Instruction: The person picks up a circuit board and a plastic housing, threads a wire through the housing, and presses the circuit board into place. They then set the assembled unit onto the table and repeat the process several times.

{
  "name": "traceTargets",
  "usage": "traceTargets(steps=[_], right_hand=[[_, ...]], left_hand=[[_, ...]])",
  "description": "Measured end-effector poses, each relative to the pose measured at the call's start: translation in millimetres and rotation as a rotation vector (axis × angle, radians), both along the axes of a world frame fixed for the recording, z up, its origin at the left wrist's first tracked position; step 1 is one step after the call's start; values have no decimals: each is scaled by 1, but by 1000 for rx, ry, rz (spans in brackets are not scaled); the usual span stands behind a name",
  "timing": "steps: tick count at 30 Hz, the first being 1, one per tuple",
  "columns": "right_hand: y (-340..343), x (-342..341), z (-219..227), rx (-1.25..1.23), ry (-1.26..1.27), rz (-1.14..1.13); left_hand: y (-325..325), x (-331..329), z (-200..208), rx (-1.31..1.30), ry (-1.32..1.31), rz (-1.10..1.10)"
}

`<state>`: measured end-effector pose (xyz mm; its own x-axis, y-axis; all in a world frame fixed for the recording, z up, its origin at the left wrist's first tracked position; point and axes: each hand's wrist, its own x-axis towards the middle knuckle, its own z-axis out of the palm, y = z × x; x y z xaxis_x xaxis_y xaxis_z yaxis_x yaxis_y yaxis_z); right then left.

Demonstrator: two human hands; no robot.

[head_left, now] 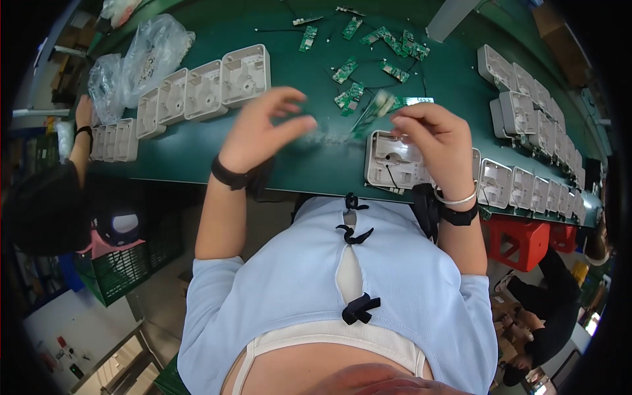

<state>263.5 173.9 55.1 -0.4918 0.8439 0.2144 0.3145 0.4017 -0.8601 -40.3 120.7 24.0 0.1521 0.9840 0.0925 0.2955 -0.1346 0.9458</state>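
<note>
My left hand [266,128] is over the green table with its fingers spread and nothing in them. Across from it, my right hand [434,138] has thumb and fingers pinched together. At those fingertips is a small green circuit board [376,112], smeared by motion, so the exact grip is hard to see. A faint translucent blur lies between the hands; I cannot tell what it is. Beneath my right hand, partly covered by it, stands a square white plastic housing [388,161] with a black wire inside.
Several loose circuit boards [352,92] with thin wires lie beyond my hands. White housings [204,85] line up at left, beside clear plastic bags [155,52]; more housings [497,181] stand at right. A grey post [451,16] rises behind. Another person's arm [82,131] reaches in at left.
</note>
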Motion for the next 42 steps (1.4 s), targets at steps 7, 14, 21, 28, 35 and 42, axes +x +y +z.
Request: traceTargets(steps=[7,14,21,28,35,42], right_hand=[[22,28,-9,-715,938,-4],[12,22,-11,-600,961,-215],[10,-3,-25,-477,832,-160],[-1,-20,-29,-566,818,-20],[-6,-19,-28,-450,696,10],[-26,-53,-17,-47,391,26]], left_hand=[[24,-40,-37,154,1133,464],[-32,-17,-29,250,892,425],[-108,11,-27,294,841,299],[-129,12,-48,314,903,410],[-114,7,-72,156,618,661],[-92,19,-42,238,322,555]])
